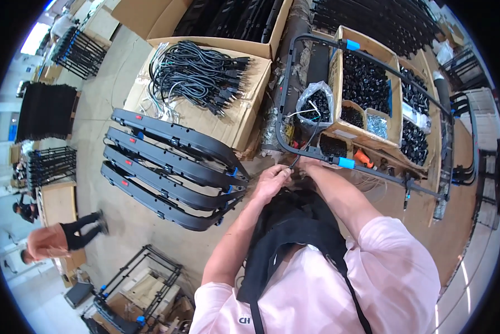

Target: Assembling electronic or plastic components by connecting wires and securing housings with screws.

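Note:
A black cable (295, 160) is pinched in my left hand (274, 180), just off the near left corner of a black tubular frame (284, 89). From there the cable rises across the frame's lower bar toward thin white wires (310, 113). My right hand (309, 163) is close beside the left, at the underside of that bar. Its fingers are mostly hidden, so its grip cannot be made out. Blue sleeves (346, 162) sit on the frame. The frame lies over wooden bins of small black parts (364, 83).
Several curved black frame pieces with red switches (169, 155) stand to my left. Behind them, a bundle of black power cords (202, 75) lies on a cardboard box (241, 119). An orange-handled tool (364, 157) rests near the bins. A person (52, 243) walks at far left.

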A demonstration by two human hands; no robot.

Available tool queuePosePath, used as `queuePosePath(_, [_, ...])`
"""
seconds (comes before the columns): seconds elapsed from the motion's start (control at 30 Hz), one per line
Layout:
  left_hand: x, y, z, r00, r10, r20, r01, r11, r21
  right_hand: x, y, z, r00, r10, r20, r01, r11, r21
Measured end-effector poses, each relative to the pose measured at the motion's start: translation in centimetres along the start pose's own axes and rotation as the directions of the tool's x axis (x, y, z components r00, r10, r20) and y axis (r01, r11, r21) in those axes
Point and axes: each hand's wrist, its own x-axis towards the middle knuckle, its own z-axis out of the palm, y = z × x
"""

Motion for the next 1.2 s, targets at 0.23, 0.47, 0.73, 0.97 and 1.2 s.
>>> queuePosePath(0.23, [-1.0,-1.4,-1.1,0.995,-0.058,-0.075,0.053,0.997,-0.056,-2.8,-2.7,-4.0,0.998,0.033,0.062,-0.053,0.935,0.351])
queuePosePath(0.47, [-0.6,-2.9,0.0,0.998,-0.038,-0.041,0.033,0.993,-0.115,-15.3,1.4,1.5,0.992,0.055,-0.118,0.052,0.660,0.749])
queuePosePath(0.73, [-0.5,-2.9,2.1,1.000,-0.005,-0.028,0.003,0.997,-0.078,-22.7,1.7,-2.7,0.990,-0.096,-0.107,0.144,0.727,0.672])
queuePosePath(0.97, [-0.6,-2.9,3.0,0.992,-0.005,-0.128,0.004,1.000,-0.006,-23.2,1.6,-2.7,0.989,-0.103,-0.107,0.148,0.723,0.674])
queuePosePath(1.2, [-0.7,-2.8,3.8,0.977,0.036,-0.212,-0.024,0.998,0.055,-23.5,2.1,-6.7,0.982,-0.138,0.126,0.016,0.734,0.679])
